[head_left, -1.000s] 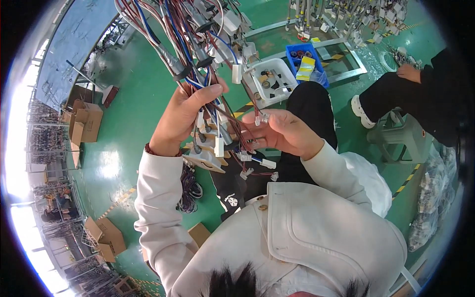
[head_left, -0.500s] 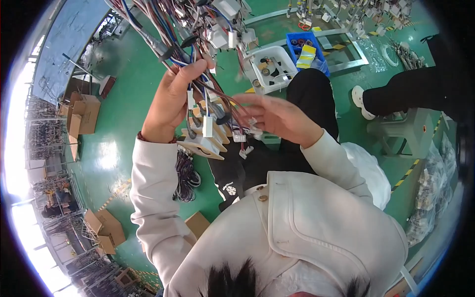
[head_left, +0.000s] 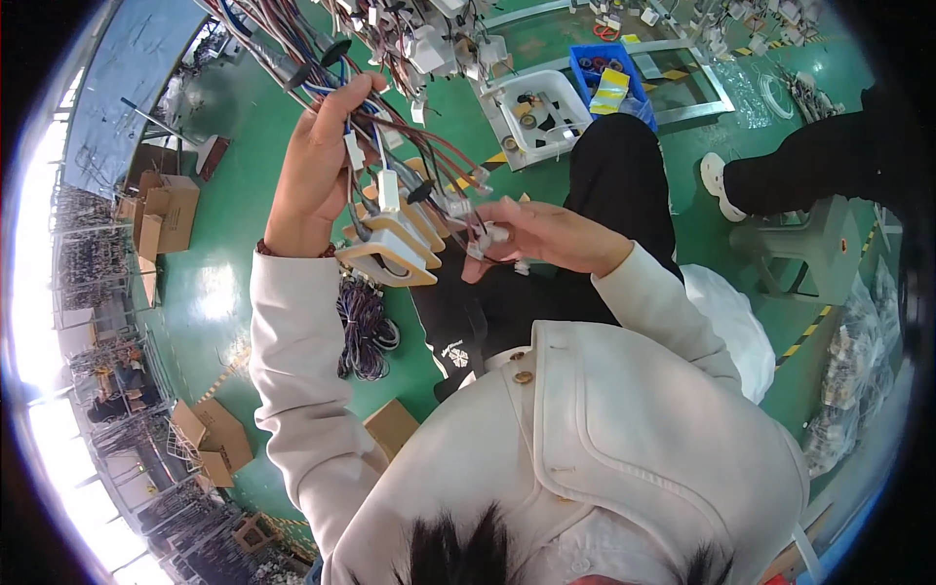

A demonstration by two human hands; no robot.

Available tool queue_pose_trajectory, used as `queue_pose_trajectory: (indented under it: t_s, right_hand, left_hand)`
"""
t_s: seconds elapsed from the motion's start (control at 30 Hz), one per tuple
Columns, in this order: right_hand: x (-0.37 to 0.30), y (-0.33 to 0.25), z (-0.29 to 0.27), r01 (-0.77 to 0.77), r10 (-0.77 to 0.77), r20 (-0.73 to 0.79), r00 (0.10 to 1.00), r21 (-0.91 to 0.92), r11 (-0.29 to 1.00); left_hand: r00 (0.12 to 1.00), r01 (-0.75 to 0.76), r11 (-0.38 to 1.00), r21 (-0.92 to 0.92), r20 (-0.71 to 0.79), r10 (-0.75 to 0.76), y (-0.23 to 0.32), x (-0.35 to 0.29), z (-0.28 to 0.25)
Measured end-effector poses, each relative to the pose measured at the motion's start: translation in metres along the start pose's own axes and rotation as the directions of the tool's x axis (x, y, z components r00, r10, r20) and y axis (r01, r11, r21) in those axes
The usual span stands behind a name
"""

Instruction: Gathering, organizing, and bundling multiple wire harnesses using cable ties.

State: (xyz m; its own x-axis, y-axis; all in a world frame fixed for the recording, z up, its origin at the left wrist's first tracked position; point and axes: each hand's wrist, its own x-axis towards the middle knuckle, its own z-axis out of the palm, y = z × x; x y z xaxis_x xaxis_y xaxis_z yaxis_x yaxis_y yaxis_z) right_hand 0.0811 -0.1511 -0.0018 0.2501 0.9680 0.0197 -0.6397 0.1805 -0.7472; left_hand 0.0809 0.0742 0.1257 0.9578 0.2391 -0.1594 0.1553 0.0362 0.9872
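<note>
Thin coloured wires [head_left: 366, 127] gripped by left hand [head_left: 317, 171], seemingly.

Wire harness [head_left: 322, 58] cut off above

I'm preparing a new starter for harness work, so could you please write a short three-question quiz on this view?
1. True or false: the left hand grips a bundle of coloured wires.
2. What do the fingertips of the right hand pinch? A) a small white connector B) a roll of tape C) a screwdriver
3. Fill in: the white tray stands on the ____ floor, beside a blue bin.

Key: 1 true. 2 A. 3 green.
</note>
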Motion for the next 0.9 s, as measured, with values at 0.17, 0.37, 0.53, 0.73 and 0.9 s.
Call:
queue_pose_trajectory:
  t_s: [0.17,0.37,0.53,0.73,0.9]
  right_hand:
    - [-0.016,-0.003,0.002,-0.007,-0.004,0.093,0.996,0.121,0.993]
    - [-0.04,-0.01,0.015,-0.012,0.007,0.027,1.0,0.195,0.981]
    - [-0.05,-0.011,0.02,0.021,-0.027,0.034,0.999,0.164,0.986]
    - [-0.059,-0.02,0.022,0.003,-0.001,-0.011,1.0,0.097,0.995]
    - [-0.053,-0.023,0.022,0.014,-0.015,-0.003,1.0,-0.079,0.997]
  left_hand:
    - [0.995,-0.048,0.998,-0.039,-0.09,0.044,-0.007,0.014,-0.017]
    - [0.989,-0.078,0.996,-0.051,-0.13,0.071,-0.008,0.009,-0.027]
    - [0.986,-0.083,0.996,-0.032,-0.147,0.078,-0.008,0.005,-0.028]
    - [0.984,-0.098,0.995,-0.034,-0.152,0.092,-0.011,0.011,-0.031]
    - [0.978,-0.085,0.995,-0.042,-0.192,0.075,-0.003,0.009,-0.038]
